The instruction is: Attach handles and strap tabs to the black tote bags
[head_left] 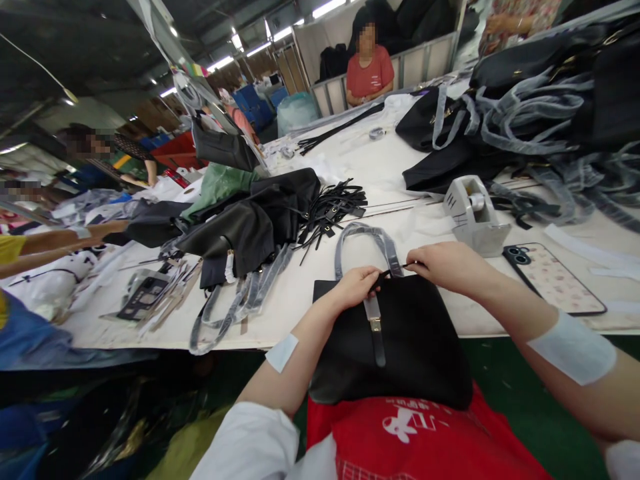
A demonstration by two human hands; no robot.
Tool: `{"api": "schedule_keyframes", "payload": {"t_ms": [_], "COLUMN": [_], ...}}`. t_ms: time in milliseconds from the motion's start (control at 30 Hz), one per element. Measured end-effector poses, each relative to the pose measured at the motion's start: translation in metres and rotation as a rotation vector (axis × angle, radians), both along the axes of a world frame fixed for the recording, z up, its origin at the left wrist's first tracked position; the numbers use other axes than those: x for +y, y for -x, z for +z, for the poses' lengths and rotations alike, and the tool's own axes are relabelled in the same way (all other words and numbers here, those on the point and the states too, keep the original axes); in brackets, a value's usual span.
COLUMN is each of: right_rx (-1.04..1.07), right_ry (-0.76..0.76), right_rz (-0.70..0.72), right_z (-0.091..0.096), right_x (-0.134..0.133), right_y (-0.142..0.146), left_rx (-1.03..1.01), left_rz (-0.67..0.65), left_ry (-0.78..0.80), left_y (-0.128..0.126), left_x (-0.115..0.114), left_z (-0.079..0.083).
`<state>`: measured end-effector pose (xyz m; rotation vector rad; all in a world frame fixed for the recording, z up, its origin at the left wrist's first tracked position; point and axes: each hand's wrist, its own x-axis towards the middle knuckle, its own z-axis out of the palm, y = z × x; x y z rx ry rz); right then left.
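A black handbag (410, 340) leans upright against my body at the table's front edge. Its front carries a tab with a gold clasp (375, 325). Behind the bag's top edge rises a handle (367, 230) wrapped in clear plastic. At the top edge, my left hand (357, 285) pinches a thin black strap (386, 273) in its closed fingers. Just to the right, the closed fingertips of my right hand (443, 265) grip the same strap's other side. How the strap joins the bag is partly hidden by my fingers.
Thin black straps (333, 210) lie piled beyond the bag. Black bags (245, 233) are heaped at left, more bags (530, 73) at right. A tape dispenser (475, 217) and a phone (555, 277) sit right. Another person's arm (65, 247) reaches in from the left.
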<state>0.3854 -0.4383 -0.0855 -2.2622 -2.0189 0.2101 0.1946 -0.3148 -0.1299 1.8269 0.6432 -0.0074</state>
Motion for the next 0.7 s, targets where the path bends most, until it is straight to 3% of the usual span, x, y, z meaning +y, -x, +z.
{"api": "schedule_keyframes", "payload": {"t_ms": [100, 200, 300, 367, 433, 500, 600, 700], "right_rx": [-0.004, 0.107, 0.430, 0.738, 0.995, 1.151, 1.260, 1.277], "right_ry": [0.004, -0.030, -0.088, -0.100, -0.113, -0.153, -0.138, -0.008], "right_rz": [-0.053, -0.163, -0.230, -0.232, -0.239, -0.272, -0.341, -0.400], "right_z": [0.004, -0.003, -0.018, -0.028, -0.037, -0.045, -0.053, -0.055], "right_x": [-0.016, -0.034, -0.053, -0.062, -0.069, -0.073, -0.078, -0.083], "right_y": [0.011, 0.022, 0.030, 0.033, 0.036, 0.040, 0.046, 0.052], "left_rx": [0.014, 0.000, -0.045, -0.099, -0.137, -0.140, -0.090, -0.016], "left_rz": [0.022, 0.036, 0.022, -0.059, -0.144, -0.134, -0.024, 0.003], "left_ry": [-0.106, -0.284, -0.439, -0.493, -0.511, -0.504, -0.471, -0.437], "left_y": [0.002, 0.008, 0.015, 0.018, 0.017, 0.013, 0.007, 0.001], "left_x": [-0.005, -0.017, -0.030, -0.038, -0.045, -0.052, -0.063, -0.074], "left_z": [0.003, 0.011, 0.020, 0.023, 0.025, 0.024, 0.019, 0.012]}}
